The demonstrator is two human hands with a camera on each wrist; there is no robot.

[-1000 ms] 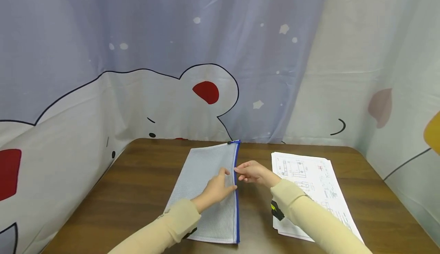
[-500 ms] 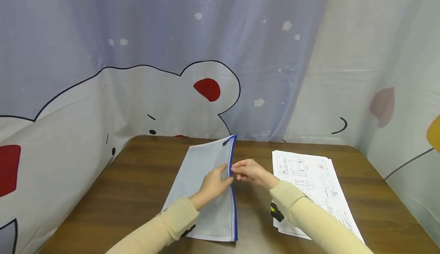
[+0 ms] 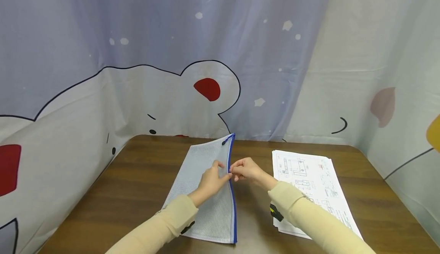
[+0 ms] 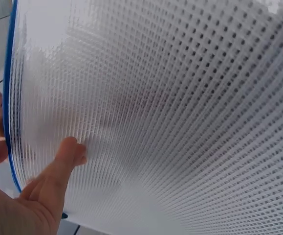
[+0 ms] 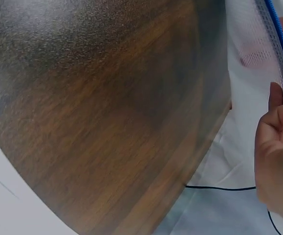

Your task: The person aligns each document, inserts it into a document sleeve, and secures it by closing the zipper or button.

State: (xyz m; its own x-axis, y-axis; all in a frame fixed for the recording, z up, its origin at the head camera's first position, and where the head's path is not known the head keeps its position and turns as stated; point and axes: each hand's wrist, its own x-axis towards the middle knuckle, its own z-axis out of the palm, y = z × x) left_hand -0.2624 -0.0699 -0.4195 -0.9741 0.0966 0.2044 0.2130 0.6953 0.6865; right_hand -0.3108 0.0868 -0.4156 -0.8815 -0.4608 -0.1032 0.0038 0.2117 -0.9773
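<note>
A pale mesh pouch (image 3: 185, 173) with a blue edge (image 3: 235, 219) lies left of centre, its right side raised a little. A dark pull hangs near the pouch's far right corner. My right hand (image 3: 250, 170) pinches the blue edge about midway along; the right wrist view shows the same hand (image 5: 278, 152) beside the mesh. My left hand (image 3: 209, 181) is over the pouch, thumb reaching the edge beside my right fingertips, fingers spread from it. In the left wrist view, this hand (image 4: 43, 193) has its fingers against the mesh (image 4: 180, 98).
A stack of printed sheets (image 3: 319, 193) with line drawings lies on the right of the brown wooden table (image 3: 130, 177), partly under my right forearm. A patterned curtain (image 3: 154, 28) stands behind the table and along its sides.
The pouch's blue edge has risen and shifted left, its far corner lifting. Both hands have moved slightly left with it, and my left thumb has come close to my right fingertips.
</note>
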